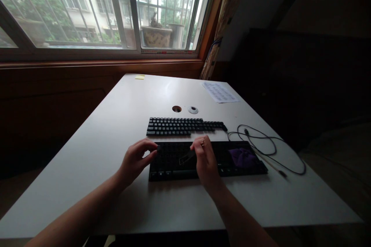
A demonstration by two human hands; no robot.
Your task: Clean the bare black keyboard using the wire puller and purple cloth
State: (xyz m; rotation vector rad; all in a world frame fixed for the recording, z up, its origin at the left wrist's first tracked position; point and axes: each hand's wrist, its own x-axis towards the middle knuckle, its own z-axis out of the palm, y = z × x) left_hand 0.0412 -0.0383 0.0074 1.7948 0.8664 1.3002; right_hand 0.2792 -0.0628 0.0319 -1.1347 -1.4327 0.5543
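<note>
A black keyboard [174,175] lies in front of me on the white table. Most of its keycaps are off, though some remain along the bottom row. My left hand [136,158] pinches a small dark keycap [158,148] above the keyboard's upper left corner. In my right hand [205,156], closed over the middle of the keyboard, is a keycap puller [187,158] whose wire end points left. Loose keycaps [175,125] sit in neat rows just behind the keyboard. A bunched purple cloth [242,158] rests on its right part.
A black cable [274,153] loops on the table to the right, beside a thin brush-like stick [282,173]. Farther back are a round hole [176,109], a grommet cover [193,110], printed sheets [220,92] and a yellow note [140,77]. A barred window stands behind the table.
</note>
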